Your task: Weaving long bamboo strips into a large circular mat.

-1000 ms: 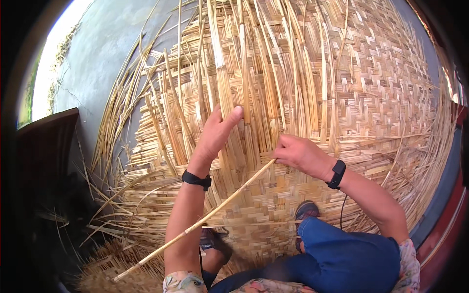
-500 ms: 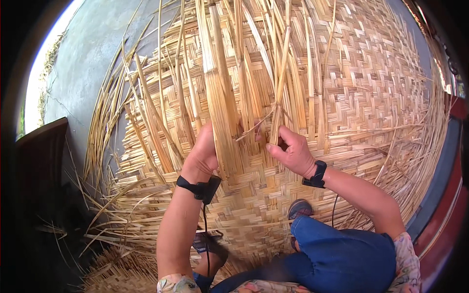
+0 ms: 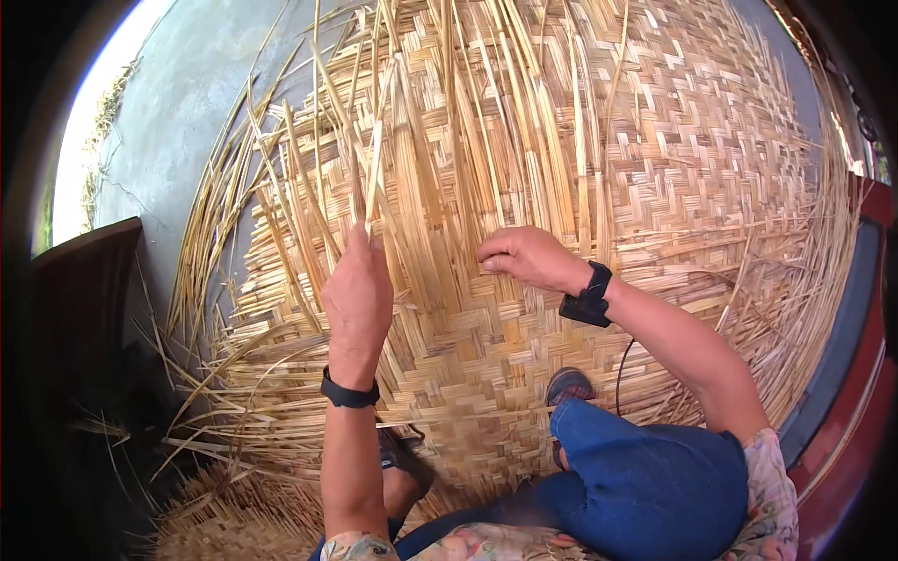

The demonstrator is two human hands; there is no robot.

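Note:
A large mat [image 3: 468,355] of flattened, straw-coloured cane or reed strips lies under both hands, woven in a stepped pattern. My left hand [image 3: 360,294], left of the middle, is closed, fingers pointing away from me. Pale strips [image 3: 375,173] rise from its fingertips and run toward the far edge. My right hand [image 3: 533,257] hovers low over the weave, thumb and fingers drawn together. Whatever it may pinch is too small or hidden to make out. Between the hands, long unwoven strips [image 3: 426,196] lie lengthwise on the mat.
Loose strip ends [image 3: 201,252] fan out over the grey floor [image 3: 196,75] at the left. A dark brown panel [image 3: 89,280] stands at the left edge. My shoe [image 3: 569,385] rests on the mat near my knee. Further strip ends [image 3: 795,327] bristle along the right side.
The broad strips that stood up by my left hand now lie down on the mat. My left hand has shifted left onto narrower strips. My right hand has moved left and turned palm down.

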